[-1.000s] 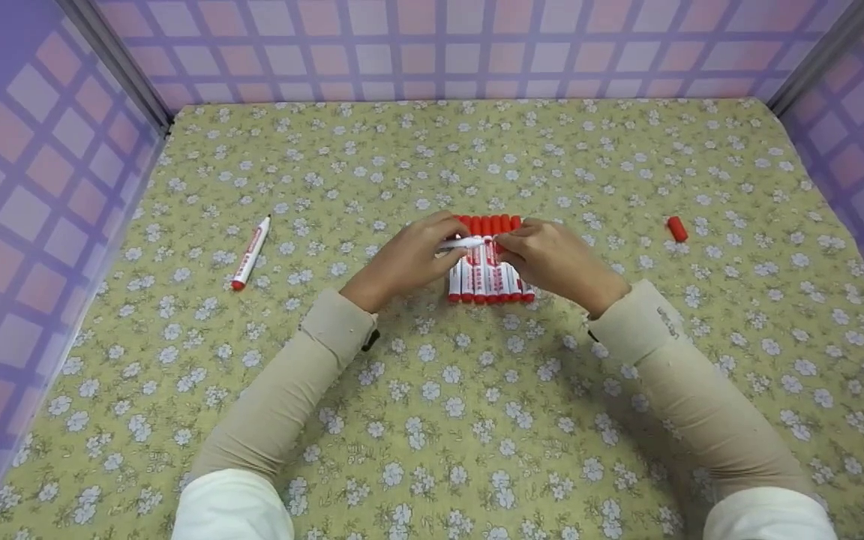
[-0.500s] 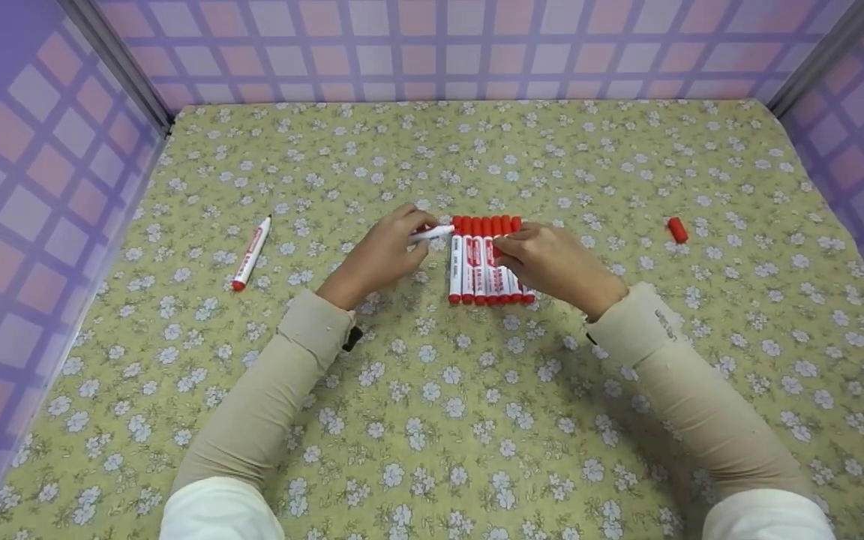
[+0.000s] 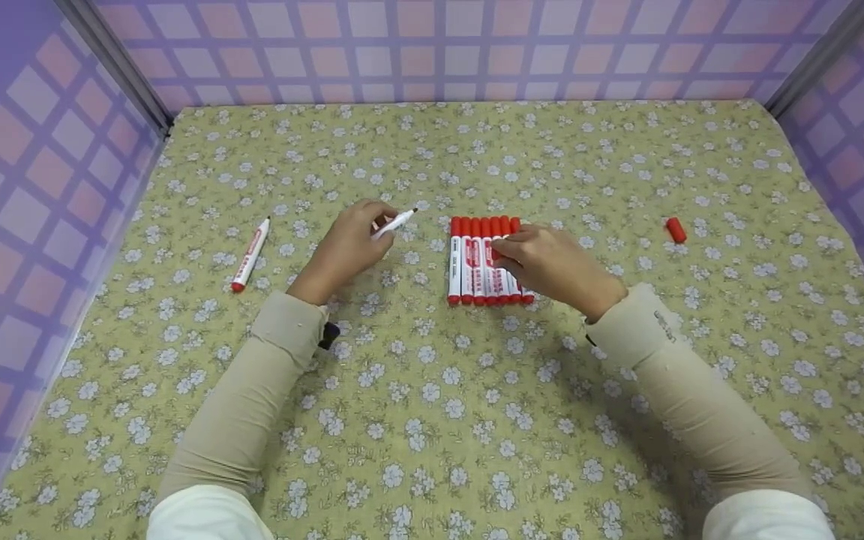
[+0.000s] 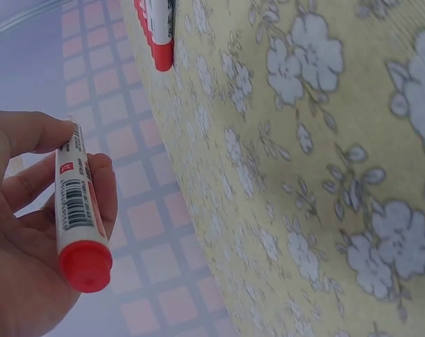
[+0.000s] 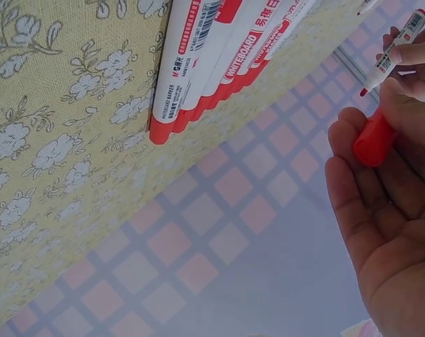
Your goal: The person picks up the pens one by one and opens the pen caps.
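Uncapped marker (image 3: 393, 223) pinched by left hand (image 3: 342, 249), cap (image 5: 373, 139) in right hand (image 3: 552, 266)

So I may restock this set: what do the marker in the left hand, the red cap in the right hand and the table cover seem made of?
The marker looks like smooth white plastic: printed barcode, glossy red end plug. The cap in the right hand seems the same slightly shiny moulded red plastic. The table cover looks like matte woven cloth with printed flowers, though coated fabric is possible.

Glossy plastic markers (image 3: 486, 262) lie on matt floral cloth (image 3: 477, 420).
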Tool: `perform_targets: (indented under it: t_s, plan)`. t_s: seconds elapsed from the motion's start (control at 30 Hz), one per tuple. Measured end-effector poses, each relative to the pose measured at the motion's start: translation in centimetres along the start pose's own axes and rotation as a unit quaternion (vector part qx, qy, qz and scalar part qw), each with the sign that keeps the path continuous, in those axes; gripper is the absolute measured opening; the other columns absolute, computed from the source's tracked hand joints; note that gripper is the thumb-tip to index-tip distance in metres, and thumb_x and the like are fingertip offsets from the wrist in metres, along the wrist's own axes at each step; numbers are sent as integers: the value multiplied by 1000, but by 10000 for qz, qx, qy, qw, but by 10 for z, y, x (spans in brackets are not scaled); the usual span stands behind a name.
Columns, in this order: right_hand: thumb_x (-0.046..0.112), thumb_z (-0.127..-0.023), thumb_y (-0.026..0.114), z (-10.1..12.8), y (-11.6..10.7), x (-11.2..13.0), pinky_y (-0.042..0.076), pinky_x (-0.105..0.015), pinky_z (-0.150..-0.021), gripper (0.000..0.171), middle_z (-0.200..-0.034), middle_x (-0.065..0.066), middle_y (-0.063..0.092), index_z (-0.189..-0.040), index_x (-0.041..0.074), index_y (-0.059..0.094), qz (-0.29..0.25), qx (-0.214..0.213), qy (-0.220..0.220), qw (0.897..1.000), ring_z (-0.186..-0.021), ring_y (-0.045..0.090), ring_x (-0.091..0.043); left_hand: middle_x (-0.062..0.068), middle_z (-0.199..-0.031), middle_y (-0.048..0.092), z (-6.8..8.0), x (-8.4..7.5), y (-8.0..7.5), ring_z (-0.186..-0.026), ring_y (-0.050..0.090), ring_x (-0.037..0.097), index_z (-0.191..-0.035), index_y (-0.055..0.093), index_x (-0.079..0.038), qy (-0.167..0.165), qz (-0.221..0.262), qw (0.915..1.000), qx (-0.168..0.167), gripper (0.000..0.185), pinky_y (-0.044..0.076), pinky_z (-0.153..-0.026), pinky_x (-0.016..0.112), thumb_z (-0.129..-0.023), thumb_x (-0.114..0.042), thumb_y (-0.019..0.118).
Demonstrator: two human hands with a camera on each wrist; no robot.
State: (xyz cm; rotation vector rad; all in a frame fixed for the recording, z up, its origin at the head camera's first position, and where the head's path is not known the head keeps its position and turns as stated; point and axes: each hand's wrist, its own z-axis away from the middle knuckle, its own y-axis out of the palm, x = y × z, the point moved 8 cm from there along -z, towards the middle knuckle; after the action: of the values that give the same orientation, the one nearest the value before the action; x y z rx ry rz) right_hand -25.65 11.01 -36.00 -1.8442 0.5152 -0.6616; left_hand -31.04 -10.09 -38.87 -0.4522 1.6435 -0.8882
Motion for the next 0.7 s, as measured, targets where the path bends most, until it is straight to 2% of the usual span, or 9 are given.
perform_targets:
  t_s: [0.3,0.47,0.7]
  plan:
    - [10,-92,64,0,0,2,55,-32,-64,19,-93,-15,74,-104,-1,73,-11,-48,-84,10000,-70,67,-24,13,-111,58,5,23,-18,-92,55,24,-124,59,-4,-428,184,9985,-302,30,47,-75,36,-96,-12,55]
    - [10,-92,65,0,1,2,53,-31,-60,20,-91,-15,73,-106,-1,72,-12,-47,-68,10000,-66,63,-21,13,-109,58,8,36,-27,-84,53,23,-125,59,-4,-642,310,9966,-424,31,44,-68,34,-96,-12,54]
    - [10,-92,64,1,3,1,51,-29,-58,22,-91,-15,73,-110,0,71,78,90,24,9999,-62,59,-18,13,-105,60,12,53,-41,-78,52,20,-123,60,-4,-866,246,9938,-647,30,42,-62,31,-96,-14,54]
